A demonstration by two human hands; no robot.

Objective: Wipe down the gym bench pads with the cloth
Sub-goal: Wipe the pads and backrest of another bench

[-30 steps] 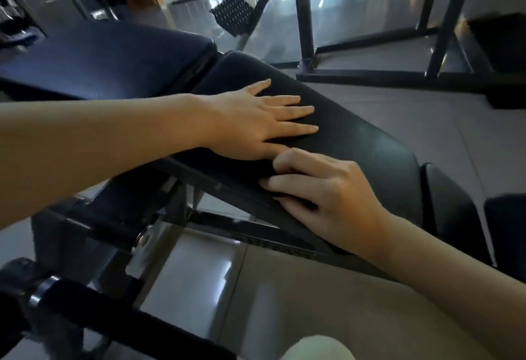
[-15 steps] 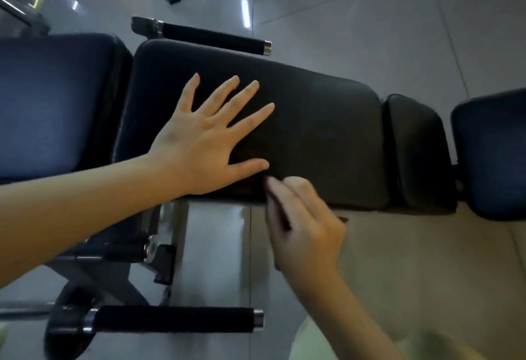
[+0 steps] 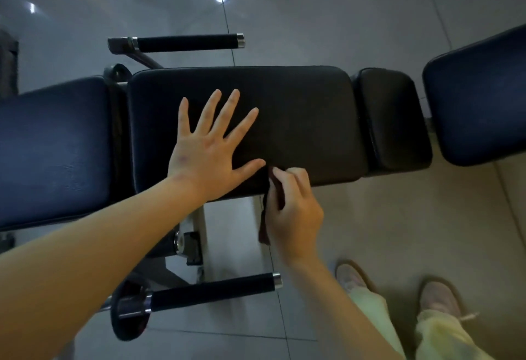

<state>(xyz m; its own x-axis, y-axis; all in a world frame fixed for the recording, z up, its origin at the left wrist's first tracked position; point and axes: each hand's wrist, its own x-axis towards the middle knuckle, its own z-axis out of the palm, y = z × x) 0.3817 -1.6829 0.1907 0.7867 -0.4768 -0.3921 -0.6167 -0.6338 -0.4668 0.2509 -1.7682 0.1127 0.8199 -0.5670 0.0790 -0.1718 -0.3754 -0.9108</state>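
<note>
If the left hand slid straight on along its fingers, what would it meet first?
Nothing but bare black bench pad up to its far edge, it seems; the left hand lies flat on it.

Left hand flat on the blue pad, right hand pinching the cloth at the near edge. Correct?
No. The head view shows the left hand flat on the black middle pad; the right hand does pinch the cloth at its near edge.

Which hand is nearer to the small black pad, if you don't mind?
Right. The right hand, pinching the cloth, is at the near edge of the large pad; the left hand lies flat farther from the small pad.
</note>
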